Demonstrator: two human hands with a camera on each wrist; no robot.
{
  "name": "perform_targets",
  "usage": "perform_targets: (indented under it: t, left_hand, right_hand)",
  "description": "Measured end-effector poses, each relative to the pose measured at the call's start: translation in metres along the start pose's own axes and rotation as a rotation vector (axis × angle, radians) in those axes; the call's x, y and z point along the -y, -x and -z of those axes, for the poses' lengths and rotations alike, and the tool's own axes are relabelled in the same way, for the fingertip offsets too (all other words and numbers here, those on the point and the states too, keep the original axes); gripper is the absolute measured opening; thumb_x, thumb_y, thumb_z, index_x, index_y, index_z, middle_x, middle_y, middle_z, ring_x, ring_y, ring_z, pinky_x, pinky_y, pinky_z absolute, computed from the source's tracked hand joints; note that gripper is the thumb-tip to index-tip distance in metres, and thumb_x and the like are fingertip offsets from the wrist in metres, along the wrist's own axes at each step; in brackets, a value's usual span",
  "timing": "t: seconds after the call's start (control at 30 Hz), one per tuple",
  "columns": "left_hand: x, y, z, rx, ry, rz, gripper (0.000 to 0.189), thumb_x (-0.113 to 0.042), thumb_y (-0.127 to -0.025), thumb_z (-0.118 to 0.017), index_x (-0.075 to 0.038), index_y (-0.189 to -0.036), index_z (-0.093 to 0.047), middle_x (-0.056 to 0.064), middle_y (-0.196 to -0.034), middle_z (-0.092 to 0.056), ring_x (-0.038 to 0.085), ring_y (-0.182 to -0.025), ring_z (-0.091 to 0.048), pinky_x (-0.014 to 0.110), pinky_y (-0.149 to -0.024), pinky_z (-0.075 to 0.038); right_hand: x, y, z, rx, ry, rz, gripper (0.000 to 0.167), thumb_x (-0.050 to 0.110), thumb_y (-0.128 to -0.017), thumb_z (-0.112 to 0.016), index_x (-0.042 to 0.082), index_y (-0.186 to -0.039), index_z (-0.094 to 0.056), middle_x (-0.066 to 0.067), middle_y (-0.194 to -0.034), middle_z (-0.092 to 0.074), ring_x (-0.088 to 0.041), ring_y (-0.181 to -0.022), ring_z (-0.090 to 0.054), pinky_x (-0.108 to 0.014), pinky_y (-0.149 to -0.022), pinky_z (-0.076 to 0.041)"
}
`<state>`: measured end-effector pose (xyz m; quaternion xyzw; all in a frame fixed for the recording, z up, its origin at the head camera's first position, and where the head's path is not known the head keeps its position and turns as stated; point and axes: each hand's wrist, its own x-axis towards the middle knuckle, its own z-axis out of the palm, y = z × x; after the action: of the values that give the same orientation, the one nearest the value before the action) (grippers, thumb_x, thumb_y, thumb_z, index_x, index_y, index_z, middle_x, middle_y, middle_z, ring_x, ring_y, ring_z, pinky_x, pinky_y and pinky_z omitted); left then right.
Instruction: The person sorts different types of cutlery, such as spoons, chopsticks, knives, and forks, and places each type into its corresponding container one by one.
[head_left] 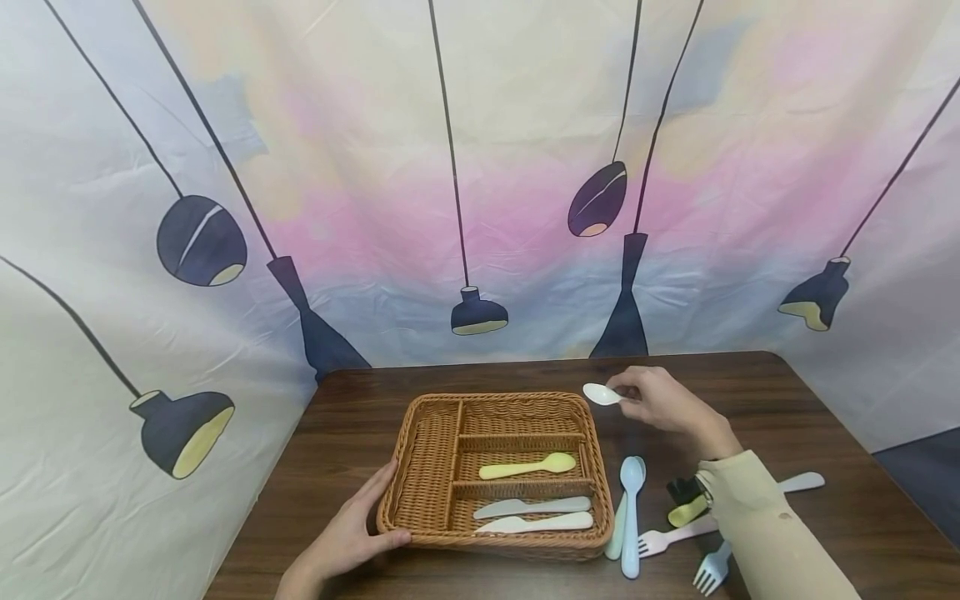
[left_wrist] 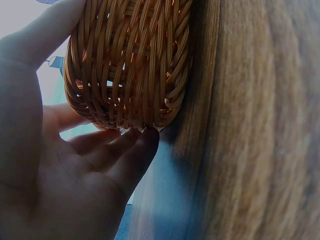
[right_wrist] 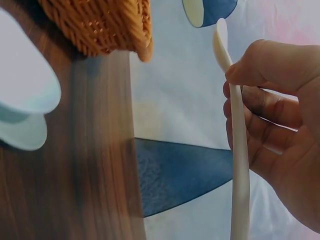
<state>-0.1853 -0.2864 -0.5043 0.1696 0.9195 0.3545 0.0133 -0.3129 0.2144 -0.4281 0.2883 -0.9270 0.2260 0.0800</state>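
A wicker basket with divided compartments stands on the table. It holds a yellow spoon in the middle right compartment, and a pale grey knife and a white knife in the front one. My left hand grips the basket's front left corner, thumb on the front side and fingers along the left wall. Beyond the basket's right side, my right hand pinches a white spoon between thumb and fingers. The spoon is raised above the table, its bowl pointing toward the basket.
Right of the basket lie a light blue spoon, a pale green utensil partly under it, a pink fork and a blue-grey fork. The right sleeve partly hides a yellow utensil and a white handle. A printed cloth hangs behind.
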Motion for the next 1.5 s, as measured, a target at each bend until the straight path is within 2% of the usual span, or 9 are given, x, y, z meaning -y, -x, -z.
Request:
perform_targets:
  t: [0.57,0.73,1.07,1.23,1.5]
  left_hand:
    - [0.001,-0.001,0.0,0.009,0.0,0.016,0.101,-0.043,-0.079,-0.079,-0.009,-0.156,-0.023,0.024,-0.158,-0.025,0.046,-0.141,-0.028,0.066,-0.104,-0.031]
    - [0.0,-0.002,0.0,0.021,0.003,0.017,0.1,-0.04,-0.08,-0.078,-0.008,-0.156,-0.021,0.025,-0.158,-0.023,0.047,-0.141,-0.027,0.067,-0.104,-0.03]
    - [0.001,-0.001,-0.001,0.02,0.007,0.016,0.1,-0.041,-0.08,-0.078,-0.007,-0.156,-0.022,0.024,-0.158,-0.023,0.047,-0.141,-0.027,0.067,-0.104,-0.03]
    - [0.001,0.0,-0.001,0.018,0.004,0.012,0.101,-0.043,-0.08,-0.078,-0.008,-0.156,-0.021,0.024,-0.158,-0.023,0.046,-0.141,-0.027,0.066,-0.104,-0.03]
    - [0.0,0.0,0.0,0.008,0.012,0.02,0.1,-0.042,-0.079,-0.079,-0.013,-0.156,-0.023,0.023,-0.158,-0.025,0.046,-0.141,-0.028,0.066,-0.103,-0.031]
  right_hand:
    - [0.021,-0.013,-0.004,-0.008,-0.023,0.062,0.023,0.008,-0.087,-0.065,0.015,-0.108,-0.072,0.008,-0.084,-0.057,-0.008,-0.071,-0.047,-0.025,-0.06,-0.04]
    - [0.03,-0.016,-0.008,-0.003,-0.028,0.081,0.023,0.009,-0.087,-0.065,0.015,-0.108,-0.072,0.007,-0.087,-0.059,-0.006,-0.073,-0.05,-0.025,-0.063,-0.044]
    - [0.05,-0.021,-0.023,0.074,-0.076,0.109,0.029,0.008,-0.089,-0.062,0.011,-0.117,-0.069,0.001,-0.101,-0.064,-0.008,-0.081,-0.057,-0.027,-0.068,-0.05]
    - [0.056,-0.024,-0.032,0.085,-0.081,0.131,0.029,0.007,-0.089,-0.062,0.012,-0.117,-0.07,0.002,-0.098,-0.062,-0.007,-0.079,-0.055,-0.026,-0.068,-0.05]
    - [0.069,-0.029,-0.04,0.091,-0.098,0.211,0.03,0.004,-0.088,-0.062,0.01,-0.117,-0.07,-0.001,-0.1,-0.064,-0.008,-0.076,-0.053,-0.025,-0.065,-0.047]
